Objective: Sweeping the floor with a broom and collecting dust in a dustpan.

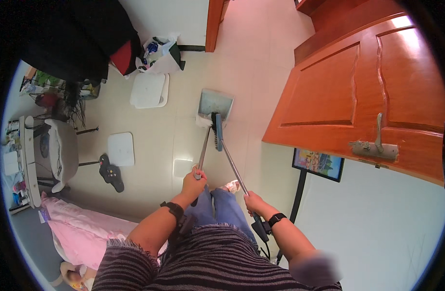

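My left hand (194, 184) is closed around the metal handle of a long-handled dustpan (216, 102), whose grey pan lies on the tiled floor with its opening facing me. My right hand (254, 202) grips the metal pole of a broom (219, 131). The blue broom head with dark bristles rests at the pan's near edge, partly over it. A whitish clump (203, 120) sits by the comb-like teeth at the pan's left near corner; what it is cannot be told. Some dark debris seems to lie inside the pan.
An open wooden door (324, 98) reaches in from the right. At left stand a chair (64, 154), dark slippers (111, 172) and a white square board (121, 149). Two stacked white boards (149, 90) lie near a bag of items (164, 58). A pink-covered bed (84, 229) is at lower left.
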Action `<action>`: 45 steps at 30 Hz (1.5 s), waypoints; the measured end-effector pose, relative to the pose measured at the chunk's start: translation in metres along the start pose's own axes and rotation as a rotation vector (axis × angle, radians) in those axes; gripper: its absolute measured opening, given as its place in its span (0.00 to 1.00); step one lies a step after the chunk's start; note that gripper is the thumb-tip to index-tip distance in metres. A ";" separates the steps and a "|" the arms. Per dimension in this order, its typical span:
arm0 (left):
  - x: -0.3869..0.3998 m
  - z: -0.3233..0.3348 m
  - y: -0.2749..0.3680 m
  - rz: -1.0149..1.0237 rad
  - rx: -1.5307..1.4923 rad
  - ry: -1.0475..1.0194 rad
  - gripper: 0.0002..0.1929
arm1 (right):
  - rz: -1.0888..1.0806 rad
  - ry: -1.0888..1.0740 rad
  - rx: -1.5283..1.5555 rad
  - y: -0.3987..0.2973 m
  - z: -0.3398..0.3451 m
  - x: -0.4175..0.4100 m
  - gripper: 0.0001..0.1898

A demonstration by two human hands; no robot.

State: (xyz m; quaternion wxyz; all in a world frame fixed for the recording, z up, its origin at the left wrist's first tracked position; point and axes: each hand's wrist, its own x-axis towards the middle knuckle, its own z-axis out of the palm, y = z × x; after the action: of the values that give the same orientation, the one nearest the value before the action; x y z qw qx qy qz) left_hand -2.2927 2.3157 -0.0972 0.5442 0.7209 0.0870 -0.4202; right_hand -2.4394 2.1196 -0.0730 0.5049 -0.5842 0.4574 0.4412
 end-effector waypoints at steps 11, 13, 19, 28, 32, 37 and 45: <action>0.008 -0.022 0.015 -0.100 -0.134 0.029 0.03 | 0.042 0.067 -0.102 0.034 0.014 -0.005 0.18; 0.008 -0.027 0.013 -0.110 -0.121 0.021 0.03 | 0.025 0.076 -0.099 0.033 0.012 -0.011 0.18; 0.005 -0.030 0.011 -0.109 -0.139 0.024 0.03 | 0.042 0.049 -0.022 0.029 -0.003 -0.045 0.18; 0.000 -0.032 -0.007 -0.090 -0.107 -0.003 0.02 | -0.077 0.097 -0.099 -0.014 -0.028 -0.056 0.23; -0.001 -0.030 -0.010 -0.102 -0.153 -0.009 0.02 | -0.071 0.174 -0.216 -0.049 -0.025 -0.033 0.23; -0.002 -0.032 -0.003 -0.083 -0.137 0.000 0.02 | 0.010 0.165 -0.310 -0.015 -0.007 -0.016 0.24; 0.003 -0.037 -0.003 -0.100 -0.149 -0.010 0.03 | 0.027 0.171 -0.318 0.007 -0.005 -0.055 0.25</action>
State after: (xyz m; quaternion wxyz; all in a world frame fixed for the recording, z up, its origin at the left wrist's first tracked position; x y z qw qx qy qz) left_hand -2.2735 2.3477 -0.0989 0.5751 0.6713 0.1510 -0.4426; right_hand -2.4572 2.1191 -0.0198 0.3593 -0.6859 0.4310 0.4633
